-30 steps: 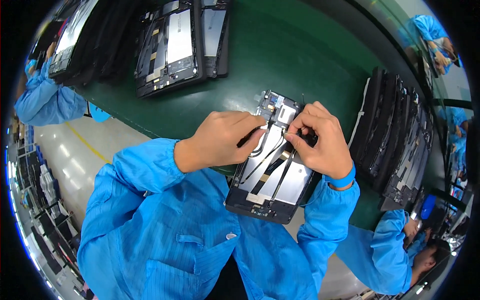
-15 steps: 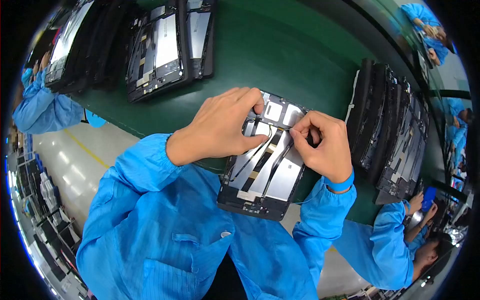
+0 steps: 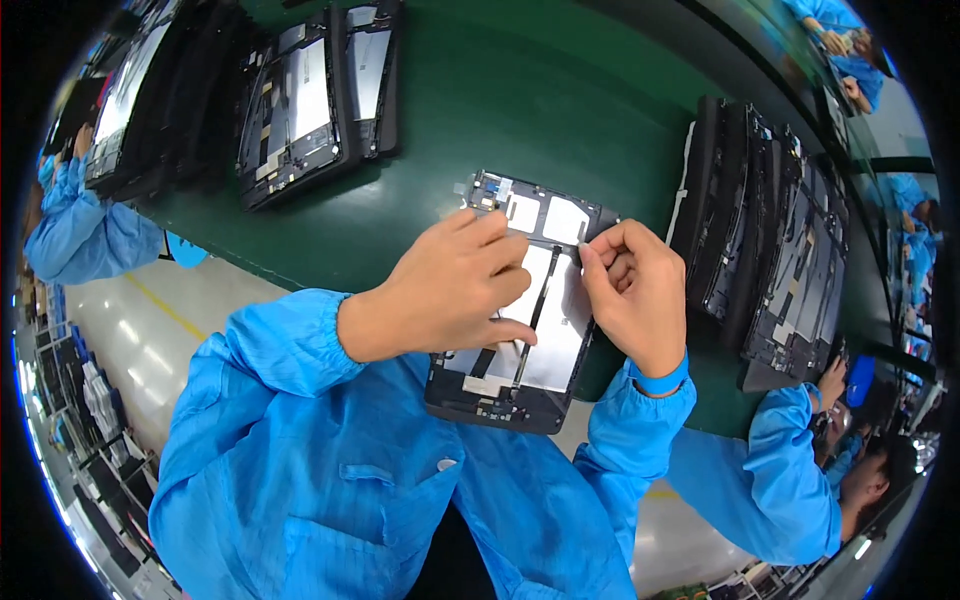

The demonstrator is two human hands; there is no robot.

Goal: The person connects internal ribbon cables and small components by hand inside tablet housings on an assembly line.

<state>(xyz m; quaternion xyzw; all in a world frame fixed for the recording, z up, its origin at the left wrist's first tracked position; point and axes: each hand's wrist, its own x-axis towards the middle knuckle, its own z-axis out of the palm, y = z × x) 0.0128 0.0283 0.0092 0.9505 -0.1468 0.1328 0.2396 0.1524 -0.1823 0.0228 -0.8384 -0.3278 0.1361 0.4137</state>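
Note:
An opened tablet (image 3: 555,365) lies at the bench's near edge in front of me. Its black frame, silver battery plates and a dark ribbon cable (image 3: 541,300) running lengthwise are exposed. My left hand (image 3: 455,285) rests over its left side, fingers bent and thumb stretched apart from them, the thumb's tip touching down beside the ribbon. This hand hides the tablet's left middle. At the upper right edge of the tablet, my right hand (image 3: 640,290) has thumb and forefinger pinched together. Whatever lies between those fingertips is too small to make out.
Stacks of similar opened tablets stand on the green bench (image 3: 500,90): several on the right (image 3: 795,270), two at the upper left (image 3: 300,110), more at the far left (image 3: 130,100). A co-worker's blue sleeve (image 3: 790,480) is close on the right; another person (image 3: 95,235) sits left.
My left hand has shifted down the tablet, baring its upper left corner, and its thumb now lies lower by the ribbon. My right hand stays pinched, slightly farther from the left fingers.

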